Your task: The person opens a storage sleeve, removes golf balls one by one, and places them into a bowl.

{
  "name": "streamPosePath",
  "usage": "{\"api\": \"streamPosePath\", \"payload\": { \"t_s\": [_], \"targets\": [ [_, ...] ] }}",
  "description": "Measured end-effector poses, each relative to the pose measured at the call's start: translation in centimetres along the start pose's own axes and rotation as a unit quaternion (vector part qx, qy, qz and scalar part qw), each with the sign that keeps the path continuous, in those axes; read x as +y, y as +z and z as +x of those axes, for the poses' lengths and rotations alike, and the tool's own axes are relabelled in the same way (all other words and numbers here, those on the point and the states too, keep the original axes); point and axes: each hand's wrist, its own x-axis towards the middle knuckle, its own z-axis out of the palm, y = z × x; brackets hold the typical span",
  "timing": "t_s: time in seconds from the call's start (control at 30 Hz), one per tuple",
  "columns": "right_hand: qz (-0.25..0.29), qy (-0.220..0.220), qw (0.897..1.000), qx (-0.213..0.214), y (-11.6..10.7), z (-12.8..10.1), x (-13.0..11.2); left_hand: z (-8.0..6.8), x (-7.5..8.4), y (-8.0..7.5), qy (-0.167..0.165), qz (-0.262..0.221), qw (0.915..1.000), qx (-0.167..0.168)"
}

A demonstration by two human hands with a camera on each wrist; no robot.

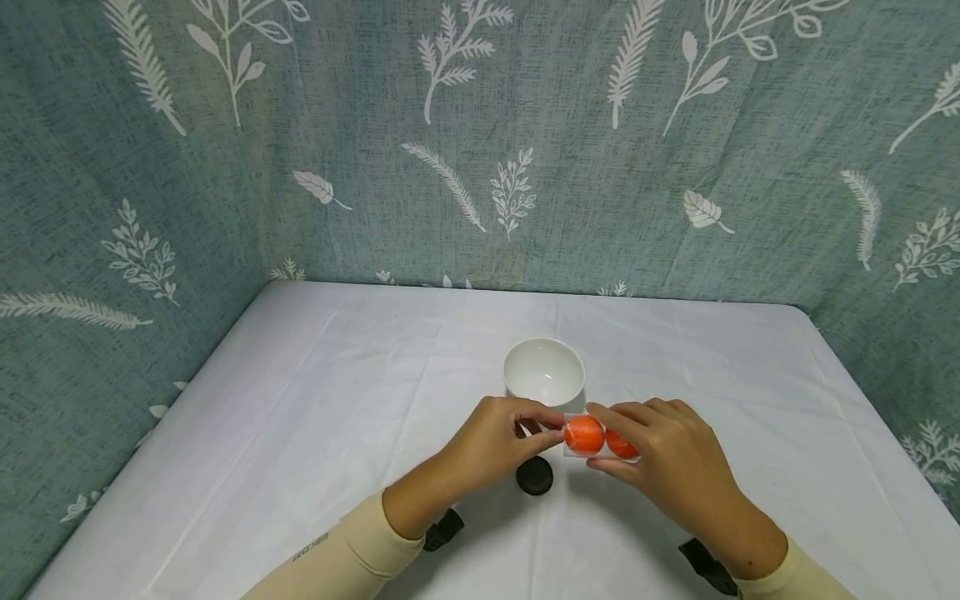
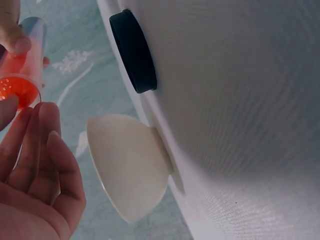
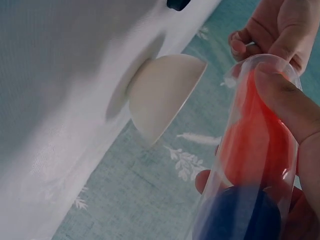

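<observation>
Right hand [image 1: 675, 467] fingers wrap a clear tube [image 1: 600, 437] of orange balls at centre frame, holding it level so nothing spills. Left hand [image 1: 495, 442] pinches at its open mouth. White bowl [image 1: 543, 372] just behind; black cap [image 1: 535, 476] lies below.

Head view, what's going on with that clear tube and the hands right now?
The right hand grips a clear tube lying sideways above the table, with orange balls inside. The left hand has its fingertips at the tube's open end, by the first ball. A black cap lies on the table below, and a white bowl stands just behind.
</observation>
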Motion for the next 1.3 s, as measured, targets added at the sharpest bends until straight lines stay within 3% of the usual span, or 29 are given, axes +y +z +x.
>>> {"api": "streamPosePath", "payload": {
  "t_s": [0.37,0.8,1.07,1.3],
  "targets": [
    [0.008,0.004,1.000,-0.006,0.13,0.00,0.12,-0.05,-0.07,0.01,-0.001,-0.014,0.9999,-0.003],
    [0.004,0.010,1.000,-0.005,0.23,-0.15,0.39,0.07,-0.10,-0.17,0.017,0.015,0.9997,0.009],
    [0.004,0.018,1.000,-0.014,0.17,-0.10,0.63,0.03,-0.12,-0.15,0.019,-0.005,0.9996,-0.018],
    [0.014,0.022,0.999,-0.019,0.22,-0.19,0.79,0.02,-0.04,-0.27,0.005,-0.015,0.9997,-0.017]
  ]
}}
